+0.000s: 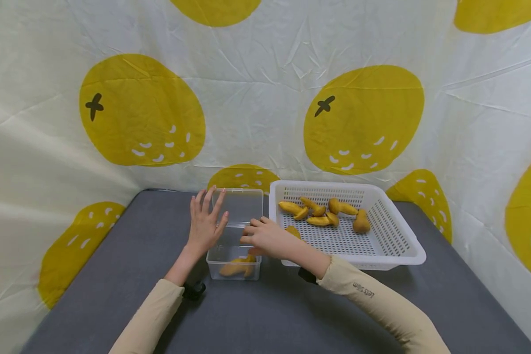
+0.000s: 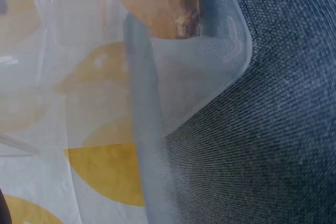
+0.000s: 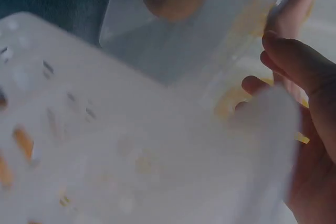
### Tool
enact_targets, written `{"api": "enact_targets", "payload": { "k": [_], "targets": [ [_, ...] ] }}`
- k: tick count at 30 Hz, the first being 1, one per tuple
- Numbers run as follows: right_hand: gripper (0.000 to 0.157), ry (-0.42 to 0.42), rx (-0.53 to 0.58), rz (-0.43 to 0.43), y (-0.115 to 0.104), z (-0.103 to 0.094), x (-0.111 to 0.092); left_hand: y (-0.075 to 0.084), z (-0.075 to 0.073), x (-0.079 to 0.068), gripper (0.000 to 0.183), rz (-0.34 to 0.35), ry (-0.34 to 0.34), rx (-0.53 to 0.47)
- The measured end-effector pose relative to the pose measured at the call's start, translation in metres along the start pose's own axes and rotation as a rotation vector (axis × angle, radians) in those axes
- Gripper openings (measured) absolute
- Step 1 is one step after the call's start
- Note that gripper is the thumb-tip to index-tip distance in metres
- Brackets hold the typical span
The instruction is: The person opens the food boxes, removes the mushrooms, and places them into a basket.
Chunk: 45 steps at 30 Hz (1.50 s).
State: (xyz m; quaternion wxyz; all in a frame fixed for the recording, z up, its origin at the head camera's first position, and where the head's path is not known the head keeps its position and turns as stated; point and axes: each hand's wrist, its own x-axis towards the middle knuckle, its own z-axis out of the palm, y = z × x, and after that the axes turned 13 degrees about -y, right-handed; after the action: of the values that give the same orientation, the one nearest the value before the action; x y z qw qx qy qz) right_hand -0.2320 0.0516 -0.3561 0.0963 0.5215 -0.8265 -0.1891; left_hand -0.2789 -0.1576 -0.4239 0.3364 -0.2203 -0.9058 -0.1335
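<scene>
A clear plastic box [image 1: 218, 271] with its hinged lid [image 1: 248, 204] raised at the back stands on the table. Tan mushrooms [image 1: 236, 268] lie inside; one mushroom [image 2: 163, 3] shows through the wall in the left wrist view. My left hand [image 1: 205, 226] is spread at the left of the box and lid, holding nothing. Over the box's right side hovers my right hand [image 1: 270, 239], its fingers loosely bent. In the right wrist view, nothing shows between the thumb and fingers of the right hand [image 3: 310, 93], beyond the blurred basket rim.
A white perforated basket [image 1: 398, 231] stands right of the box, with several yellow-brown mushrooms [image 1: 320, 221] in it. My right forearm reaches across the basket's front left corner. Behind the dark grey table [image 1: 283, 314] hangs a white curtain [image 1: 256, 118] printed with yellow fruit.
</scene>
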Motion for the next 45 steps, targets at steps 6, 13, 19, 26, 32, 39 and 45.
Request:
{"api": "enact_targets", "payload": {
  "k": [6,13,19,26,32,39,45],
  "targets": [
    [0.025,-0.039,0.02,-0.034,-0.008,0.009,0.012,0.0,0.001,0.0,0.052,0.002,0.001,0.003],
    [0.025,-0.065,-0.019,-0.058,-0.012,0.022,0.024,0.0,0.002,-0.001,0.052,0.004,-0.001,0.002],
    [0.025,-0.091,-0.056,-0.063,-0.015,0.027,0.031,0.001,0.001,0.0,0.052,0.005,-0.006,-0.012],
    [0.026,-0.161,-0.045,-0.082,-0.017,0.027,0.038,0.002,0.002,0.0,0.052,0.001,-0.005,-0.016],
    [0.025,-0.193,-0.03,-0.087,-0.019,0.028,0.043,0.001,0.003,0.0,0.052,0.007,0.008,-0.02],
    [0.024,-0.212,-0.034,-0.078,-0.02,0.031,0.048,0.001,0.003,0.0,0.052,0.007,0.007,-0.021],
    [0.027,-0.287,0.008,-0.071,-0.021,0.033,0.051,0.0,0.003,0.001,0.051,0.015,0.022,-0.022]
  ]
}}
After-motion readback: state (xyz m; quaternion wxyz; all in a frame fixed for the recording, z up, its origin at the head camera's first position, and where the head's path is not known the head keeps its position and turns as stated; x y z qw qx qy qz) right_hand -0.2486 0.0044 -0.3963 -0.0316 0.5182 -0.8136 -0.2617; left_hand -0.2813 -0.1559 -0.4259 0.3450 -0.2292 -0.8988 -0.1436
